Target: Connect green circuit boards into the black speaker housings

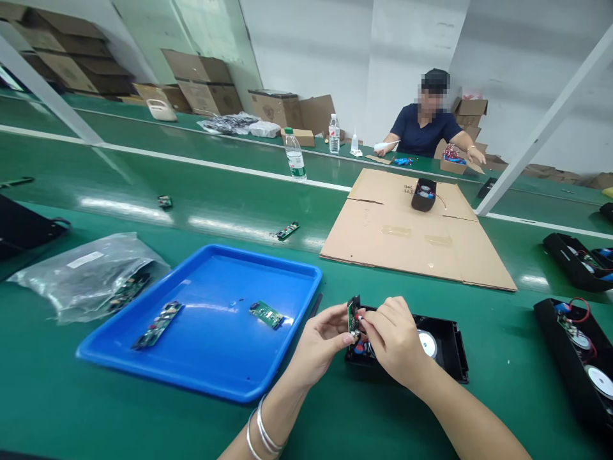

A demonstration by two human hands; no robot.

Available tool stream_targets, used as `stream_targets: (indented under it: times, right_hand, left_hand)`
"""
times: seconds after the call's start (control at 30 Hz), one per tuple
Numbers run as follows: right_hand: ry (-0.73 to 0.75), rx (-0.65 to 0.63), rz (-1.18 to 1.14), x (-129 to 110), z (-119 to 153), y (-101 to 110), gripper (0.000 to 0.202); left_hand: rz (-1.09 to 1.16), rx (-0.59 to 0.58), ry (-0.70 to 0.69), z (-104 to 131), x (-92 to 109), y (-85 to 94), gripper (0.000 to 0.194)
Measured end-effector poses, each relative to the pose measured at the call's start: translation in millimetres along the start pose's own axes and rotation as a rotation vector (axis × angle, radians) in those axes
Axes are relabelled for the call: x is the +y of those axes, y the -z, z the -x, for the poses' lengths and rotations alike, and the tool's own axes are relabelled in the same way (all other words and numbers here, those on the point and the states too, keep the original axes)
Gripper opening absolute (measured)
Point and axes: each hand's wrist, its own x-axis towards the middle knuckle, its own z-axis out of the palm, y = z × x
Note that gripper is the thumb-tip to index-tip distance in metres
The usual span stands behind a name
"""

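Observation:
My left hand (320,340) grips a small green circuit board (353,315) by its edges, holding it upright. Against the board's face, my right hand (393,338) pinches a small red and white piece, perhaps a wire connector; the fingers partly cover it. Both hands are over the left end of an open black speaker housing (450,350) with a white round speaker (427,344) inside. To the left, a blue tray (191,374) holds a long circuit board (158,324) and a shorter green board (267,314).
A clear plastic bag (86,275) of boards lies left of the tray. Ahead is a flat cardboard sheet (407,249) bearing a black housing (424,195). More housings (569,358) stand at right. A co-worker (424,131) sits across the bench, near a water bottle (294,156).

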Motion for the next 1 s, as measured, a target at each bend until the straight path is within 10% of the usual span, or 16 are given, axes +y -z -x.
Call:
stream_targets:
  times: [0.3,0.53,0.73,0.87,1.0]
  right_hand:
    - [-0.046,-0.178,0.01,7,-1,-2,0.032]
    - [-0.348,-0.267,0.013,30,0,42,0.024]
    - [-0.586,-0.587,-0.003,49,25,69,0.022]
    - [-0.653,-0.612,-0.111,46,31,62,0.017]
    - [-0.665,-0.553,-0.349,47,31,53,0.016]
  left_hand:
    - [-0.232,-0.079,0.005,1,9,0.2,0.034]
    - [-0.282,0.124,-0.047,7,34,2.7,0.039]
    - [-0.337,-0.115,0.197,47,52,17.1,0.035]
    - [-0.182,-0.18,0.331,61,27,-7.6,0.039]
    - [-0.26,-0.015,0.176,47,1,-42.6,0.031]
